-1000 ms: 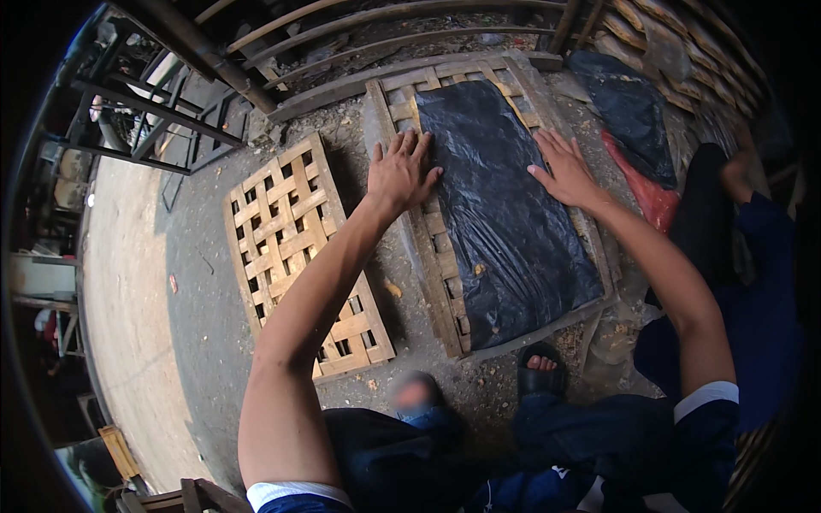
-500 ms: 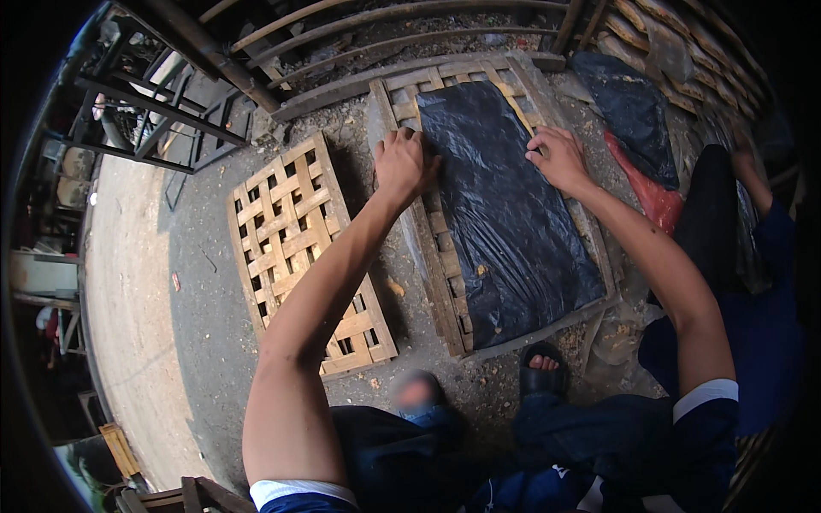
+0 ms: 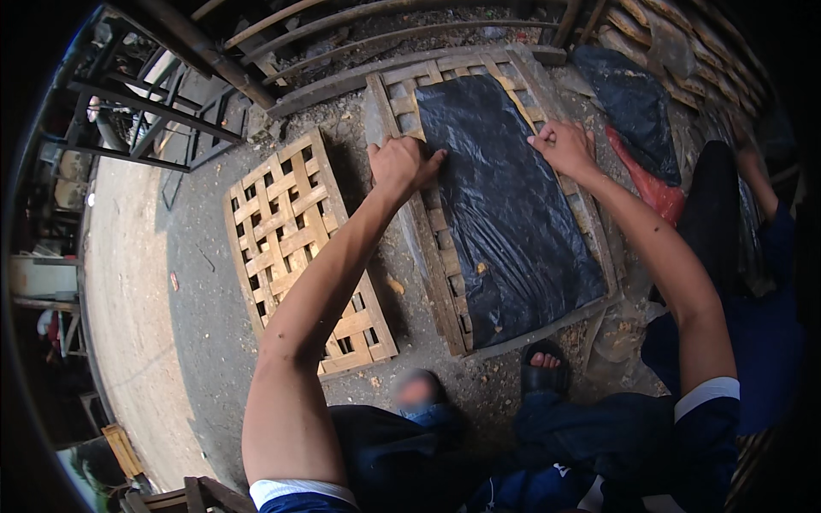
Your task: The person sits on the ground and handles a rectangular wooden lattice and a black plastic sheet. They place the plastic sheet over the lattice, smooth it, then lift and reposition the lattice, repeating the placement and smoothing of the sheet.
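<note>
A black plastic sheet [image 3: 513, 222] lies lengthwise over a woven bamboo panel in a wooden frame [image 3: 443, 318] on the ground. My left hand [image 3: 398, 164] is closed at the sheet's left edge, above the frame's left bar, its thumb against the plastic. Its fingertips are hidden under the hand. On the opposite side, my right hand [image 3: 564, 148] pinches the sheet's right edge between thumb and forefinger, the other fingers loosely curled. The plastic is wrinkled, with a few small bits of debris on it, and the bamboo lattice shows along its left side and top.
A second woven bamboo panel [image 3: 286, 227] lies on the left. Black and red plastic [image 3: 637, 120] is heaped at the right, beside a seated person's dark-clothed leg [image 3: 710, 214]. Stacked panels [image 3: 710, 43] stand at the far right, a metal frame [image 3: 154, 111] at the far left.
My right hand has shifted slightly, its fingers spreading a little to the right. The left hand has turned a little, its thumb showing more over the plastic. The sheet lies nearly the same.
</note>
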Demonstrator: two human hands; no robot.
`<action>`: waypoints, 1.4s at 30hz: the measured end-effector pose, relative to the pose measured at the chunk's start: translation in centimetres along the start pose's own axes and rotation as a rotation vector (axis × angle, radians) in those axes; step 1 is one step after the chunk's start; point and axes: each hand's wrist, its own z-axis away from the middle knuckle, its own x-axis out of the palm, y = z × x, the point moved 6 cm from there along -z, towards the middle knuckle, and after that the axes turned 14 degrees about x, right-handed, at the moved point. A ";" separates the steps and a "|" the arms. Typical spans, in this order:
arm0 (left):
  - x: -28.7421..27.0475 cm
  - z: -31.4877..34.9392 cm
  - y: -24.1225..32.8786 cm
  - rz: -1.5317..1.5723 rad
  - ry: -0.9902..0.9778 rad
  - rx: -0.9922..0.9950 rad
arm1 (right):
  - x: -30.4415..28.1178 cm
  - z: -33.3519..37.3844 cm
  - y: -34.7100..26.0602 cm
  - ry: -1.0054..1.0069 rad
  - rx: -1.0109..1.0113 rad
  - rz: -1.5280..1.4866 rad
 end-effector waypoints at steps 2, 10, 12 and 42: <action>0.0 0.1 0.0 0.039 0.001 -0.027 | 0.2 0.0 0.1 -0.028 -0.038 -0.030; 0.2 -0.3 0.0 0.143 -0.005 0.013 | 1.6 -0.3 0.4 -0.048 -0.024 -0.173; 0.0 -0.2 0.4 0.048 0.052 0.052 | 2.0 -0.4 0.3 -0.075 0.014 -0.194; 4.3 7.2 12.0 -0.123 -0.202 0.784 | -1.9 0.1 0.5 0.135 -0.443 0.197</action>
